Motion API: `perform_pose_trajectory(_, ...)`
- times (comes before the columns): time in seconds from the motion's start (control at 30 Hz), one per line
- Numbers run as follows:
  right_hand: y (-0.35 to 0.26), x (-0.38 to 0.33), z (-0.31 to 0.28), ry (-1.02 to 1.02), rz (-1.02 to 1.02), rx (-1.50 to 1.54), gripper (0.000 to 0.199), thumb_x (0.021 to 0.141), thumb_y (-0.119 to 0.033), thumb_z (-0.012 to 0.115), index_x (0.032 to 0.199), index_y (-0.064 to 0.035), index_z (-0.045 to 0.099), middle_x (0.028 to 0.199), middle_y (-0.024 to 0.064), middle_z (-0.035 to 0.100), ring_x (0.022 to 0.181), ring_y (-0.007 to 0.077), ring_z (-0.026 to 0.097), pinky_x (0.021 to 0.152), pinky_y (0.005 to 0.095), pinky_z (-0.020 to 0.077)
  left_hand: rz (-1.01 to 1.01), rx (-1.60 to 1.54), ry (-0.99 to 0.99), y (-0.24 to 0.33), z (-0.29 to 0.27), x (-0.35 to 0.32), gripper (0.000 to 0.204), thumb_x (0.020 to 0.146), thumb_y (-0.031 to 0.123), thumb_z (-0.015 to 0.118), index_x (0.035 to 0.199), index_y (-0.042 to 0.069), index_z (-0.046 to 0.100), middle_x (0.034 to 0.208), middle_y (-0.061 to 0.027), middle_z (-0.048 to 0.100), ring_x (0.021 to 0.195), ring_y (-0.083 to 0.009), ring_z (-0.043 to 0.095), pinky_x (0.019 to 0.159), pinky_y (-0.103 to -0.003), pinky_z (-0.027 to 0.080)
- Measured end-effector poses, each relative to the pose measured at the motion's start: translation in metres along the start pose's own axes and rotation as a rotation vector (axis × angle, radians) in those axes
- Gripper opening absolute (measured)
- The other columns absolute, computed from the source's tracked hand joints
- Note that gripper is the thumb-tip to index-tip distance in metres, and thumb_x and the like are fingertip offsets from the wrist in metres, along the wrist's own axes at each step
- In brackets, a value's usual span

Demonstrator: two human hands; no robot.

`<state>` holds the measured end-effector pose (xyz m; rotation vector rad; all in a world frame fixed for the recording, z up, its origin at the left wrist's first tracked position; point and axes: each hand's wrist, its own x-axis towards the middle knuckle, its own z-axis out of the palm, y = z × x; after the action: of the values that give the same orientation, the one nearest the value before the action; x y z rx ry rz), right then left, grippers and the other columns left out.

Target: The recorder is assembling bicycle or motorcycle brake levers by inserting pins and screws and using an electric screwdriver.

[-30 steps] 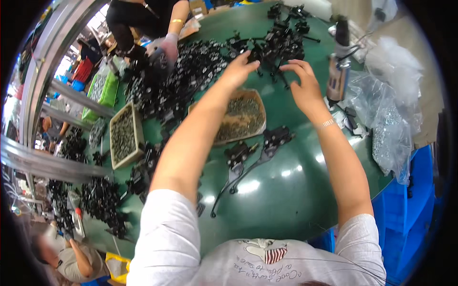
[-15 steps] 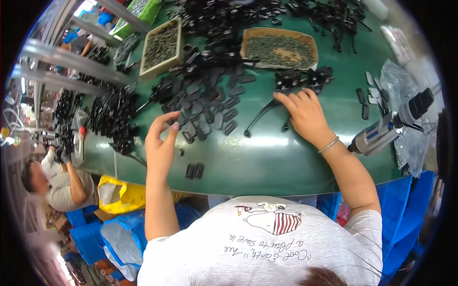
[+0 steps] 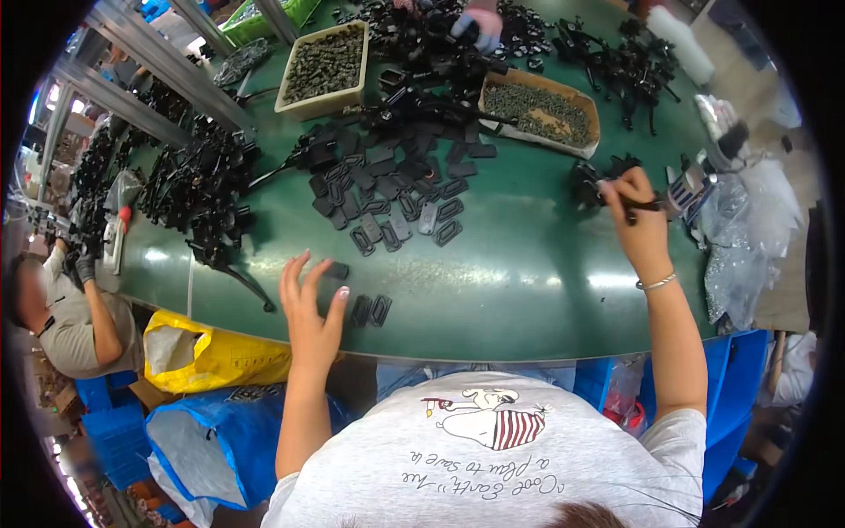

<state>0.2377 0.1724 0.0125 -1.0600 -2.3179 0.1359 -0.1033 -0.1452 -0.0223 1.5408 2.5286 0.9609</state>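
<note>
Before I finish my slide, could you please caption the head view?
Left hand open beside small black pieces, right hand gripping dark mechanical parts at a green table.

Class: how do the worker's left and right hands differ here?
The left hand spreads its fingers; the right hand curls them. The left hand is near flat black pieces; the right hand, a black assembly. The right hand's wrist wears a bracelet; the left's, none. Both hands are ungloved.
</note>
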Motion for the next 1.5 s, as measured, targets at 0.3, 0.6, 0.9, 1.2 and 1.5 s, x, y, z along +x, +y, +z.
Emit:
perform_pose_trajectory(0.3,0.083,0.079,-0.026,0.271,0.518,0.374,0.027,0.097,-0.029,0.065,0.095,-0.0027,0.061,0.083,0.0059,0.067,0.064,0.0117,0.062,0.061,0.0251,0.0508,0.003,0.019,0.093,-0.061,-0.006,0.125,0.056,0.084,0.009,0.067,0.137,0.012,0.051,0.144,-0.0150,0.046,0.137,-0.0348,0.038,0.114,-0.046,0.030)
perform_pose_trajectory(0.6,0.241,0.155,0.080,0.229,0.026,-0.403,0.029,0.096,-0.031,0.063,0.121,-0.0164,0.063,0.111,0.0110,0.057,0.100,0.0309,0.061,0.084,0.0397,0.0488,0.009,0.380,-0.163,-0.102,0.023,0.197,0.061,0.080,0.006,0.069,0.137,0.013,0.050,0.129,-0.0141,0.054,0.121,-0.0338,0.051,0.104,-0.043,0.042)
perform_pose_trajectory(0.9,0.328,0.175,0.101,0.074,-0.043,-0.328,0.043,0.086,0.003,0.049,0.122,-0.0141,0.064,0.121,0.0105,0.057,0.103,0.0305,0.061,0.092,0.0381,0.0485,-0.012,0.261,-0.139,-0.115,0.033,0.213,0.047,0.079,0.003,0.070,0.124,0.009,0.059,0.109,-0.0127,0.059,0.108,-0.0343,0.056,0.092,-0.042,0.047)
perform_pose_trajectory(1.2,-0.066,0.185,0.087,-0.492,-0.113,0.456,0.035,0.094,-0.027,0.062,0.119,-0.0036,0.064,0.112,0.0091,0.063,0.102,0.0230,0.063,0.092,0.0329,0.0480,-0.222,0.147,-0.038,-0.127,0.018,0.201,0.047,0.079,0.004,0.069,0.124,0.010,0.060,0.110,-0.0135,0.060,0.108,-0.0340,0.058,0.095,-0.041,0.047)
perform_pose_trajectory(1.5,-0.095,0.178,0.158,-0.536,-0.223,-0.143,0.052,0.086,-0.037,0.069,0.130,-0.0126,0.060,0.116,0.0153,0.058,0.101,0.0357,0.063,0.086,0.0444,0.0534,-0.271,-0.598,-0.060,0.001,0.084,0.216,0.069,0.080,0.021,0.077,0.141,0.009,0.046,0.121,-0.0193,0.057,0.104,-0.0303,0.061,0.094,-0.041,0.049)
